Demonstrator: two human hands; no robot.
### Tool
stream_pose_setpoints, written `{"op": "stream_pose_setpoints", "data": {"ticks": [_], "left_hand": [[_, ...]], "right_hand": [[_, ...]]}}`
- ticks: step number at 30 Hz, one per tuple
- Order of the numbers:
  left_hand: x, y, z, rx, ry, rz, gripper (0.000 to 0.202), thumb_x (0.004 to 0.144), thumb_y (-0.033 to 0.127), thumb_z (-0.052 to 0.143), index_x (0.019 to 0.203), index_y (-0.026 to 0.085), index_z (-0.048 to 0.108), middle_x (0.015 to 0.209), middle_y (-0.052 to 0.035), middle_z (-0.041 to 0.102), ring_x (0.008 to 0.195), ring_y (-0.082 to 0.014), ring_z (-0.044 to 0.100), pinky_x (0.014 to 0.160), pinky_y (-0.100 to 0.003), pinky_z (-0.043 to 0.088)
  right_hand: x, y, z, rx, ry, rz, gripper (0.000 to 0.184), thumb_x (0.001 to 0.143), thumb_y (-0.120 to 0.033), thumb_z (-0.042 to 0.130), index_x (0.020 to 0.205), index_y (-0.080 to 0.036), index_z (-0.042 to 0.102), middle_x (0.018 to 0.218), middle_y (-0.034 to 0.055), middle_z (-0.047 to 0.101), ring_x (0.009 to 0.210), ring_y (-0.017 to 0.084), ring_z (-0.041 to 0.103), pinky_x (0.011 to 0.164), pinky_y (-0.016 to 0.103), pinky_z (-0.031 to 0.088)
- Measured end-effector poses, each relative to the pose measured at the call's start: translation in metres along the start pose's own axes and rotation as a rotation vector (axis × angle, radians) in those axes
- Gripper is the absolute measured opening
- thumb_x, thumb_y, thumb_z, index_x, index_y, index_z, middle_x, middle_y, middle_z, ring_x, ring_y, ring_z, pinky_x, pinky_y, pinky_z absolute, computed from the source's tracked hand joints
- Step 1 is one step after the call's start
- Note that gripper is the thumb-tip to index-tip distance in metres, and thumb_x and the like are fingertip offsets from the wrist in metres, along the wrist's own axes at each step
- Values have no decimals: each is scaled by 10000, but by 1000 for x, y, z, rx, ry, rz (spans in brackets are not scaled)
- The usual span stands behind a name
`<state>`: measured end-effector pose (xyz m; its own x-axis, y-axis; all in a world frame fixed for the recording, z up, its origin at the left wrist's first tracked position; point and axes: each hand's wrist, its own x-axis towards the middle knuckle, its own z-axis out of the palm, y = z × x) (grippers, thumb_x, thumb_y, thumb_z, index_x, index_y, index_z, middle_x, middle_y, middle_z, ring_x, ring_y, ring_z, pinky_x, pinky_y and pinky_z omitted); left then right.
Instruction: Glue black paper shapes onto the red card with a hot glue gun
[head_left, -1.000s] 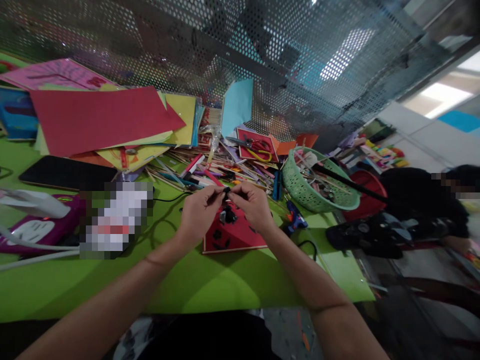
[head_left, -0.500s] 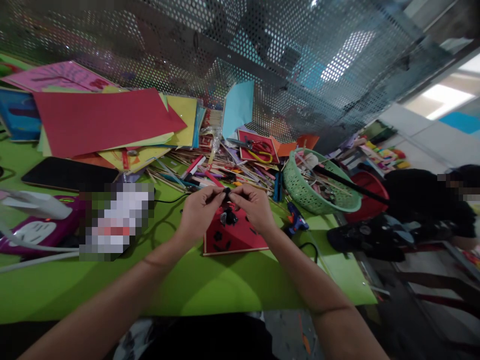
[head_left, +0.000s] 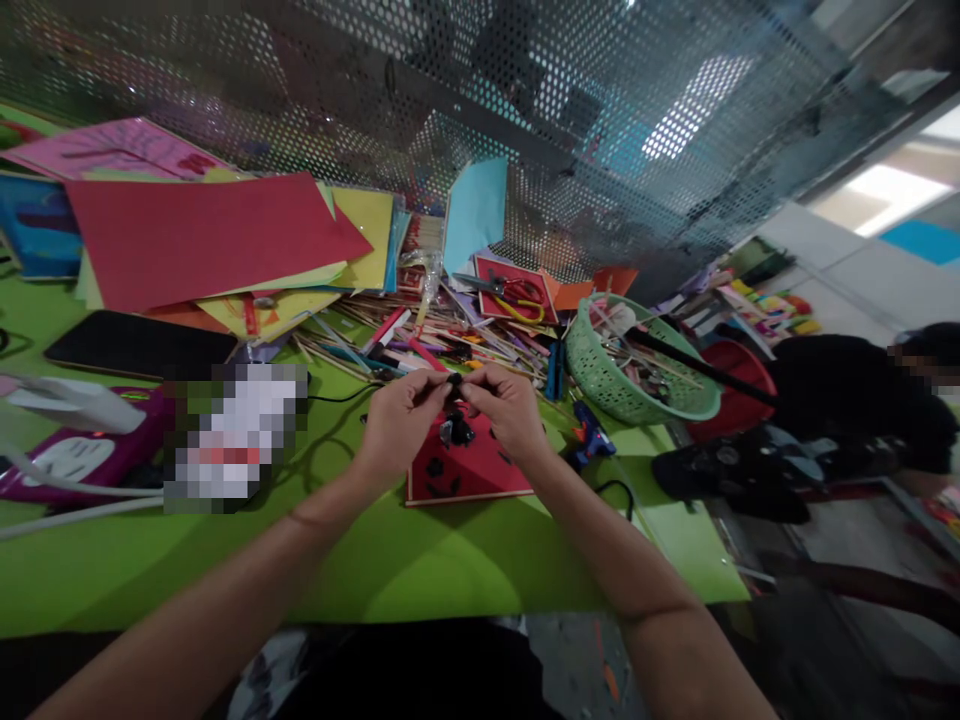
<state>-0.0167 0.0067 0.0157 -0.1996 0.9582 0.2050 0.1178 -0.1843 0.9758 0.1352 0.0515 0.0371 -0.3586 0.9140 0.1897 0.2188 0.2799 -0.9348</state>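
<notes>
Between the fingertips of both hands is a small black piece (head_left: 454, 380), too small to name its kind. My left hand (head_left: 403, 420) pinches it from the left, and my right hand (head_left: 504, 408) pinches it from the right. Below them lies a red board (head_left: 472, 470) with a light wooden edge, bearing black flower and leaf shapes. A dark crumpled, shiny clump (head_left: 456, 432) sits on the board just under my fingers. My right hand hides part of the board's right side.
A blue glue gun (head_left: 592, 437) lies right of the board, near a green basket (head_left: 637, 408) of tools. Behind are scattered sticks (head_left: 480, 345), scissors (head_left: 504, 287) and red paper (head_left: 202, 240). A black phone (head_left: 139, 345) lies left. A person in black (head_left: 840, 410) is at far right.
Both hands stay almost in place, with the black piece still pinched between them. The view has shifted very slightly; nothing else has visibly moved on the table.
</notes>
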Motion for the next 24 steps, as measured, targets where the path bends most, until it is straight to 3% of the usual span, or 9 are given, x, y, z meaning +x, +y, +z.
{"op": "stream_pose_setpoints", "data": {"ticks": [4, 8, 12, 15, 18, 24], "left_hand": [[1, 0, 0, -48, 12, -11, 182, 857, 306, 609, 910, 181, 730, 860, -21, 752, 783, -162, 653, 760, -267, 511], [-1, -5, 0, 80, 30, 69, 204, 882, 301, 586, 965, 187, 733, 892, -25, 762, 788, -164, 665, 763, -265, 508], [-5, -8, 0, 231, 36, 207, 228, 900, 249, 549, 1030, 195, 730, 963, -41, 770, 831, -169, 684, 812, -265, 496], [-7, -8, 1, 270, 12, 231, 230, 902, 251, 545, 1024, 202, 734, 990, -48, 771, 865, -178, 687, 823, -267, 486], [-7, -7, 2, 230, -13, 171, 227, 886, 271, 559, 1007, 213, 742, 944, -29, 771, 829, -170, 676, 783, -254, 484], [-1, 0, 3, -111, -25, -93, 199, 831, 306, 630, 921, 174, 749, 811, -3, 738, 753, -146, 635, 723, -247, 494]], "right_hand": [[1, 2, 0, -42, -19, -18, 146, 846, -323, 640, 782, -195, 668, 650, -27, 591, 592, 120, 542, 607, 253, 422], [0, 2, -1, -139, 1, -85, 133, 855, -305, 635, 785, -197, 667, 693, -18, 598, 636, 128, 541, 632, 257, 412], [-2, -2, -1, -390, 42, -212, 154, 857, -229, 598, 706, -203, 607, 683, -17, 557, 662, 135, 512, 644, 266, 370], [-3, -7, -2, -571, 55, -296, 193, 839, -176, 556, 651, -209, 530, 687, -7, 518, 692, 148, 488, 658, 279, 351], [-3, -9, -2, -602, 60, -333, 175, 798, -141, 533, 649, -216, 481, 700, -5, 512, 702, 151, 485, 665, 280, 354], [-4, -11, 0, -508, 57, -372, 171, 773, -108, 533, 648, -211, 477, 681, -14, 501, 689, 141, 479, 646, 270, 355]]}}
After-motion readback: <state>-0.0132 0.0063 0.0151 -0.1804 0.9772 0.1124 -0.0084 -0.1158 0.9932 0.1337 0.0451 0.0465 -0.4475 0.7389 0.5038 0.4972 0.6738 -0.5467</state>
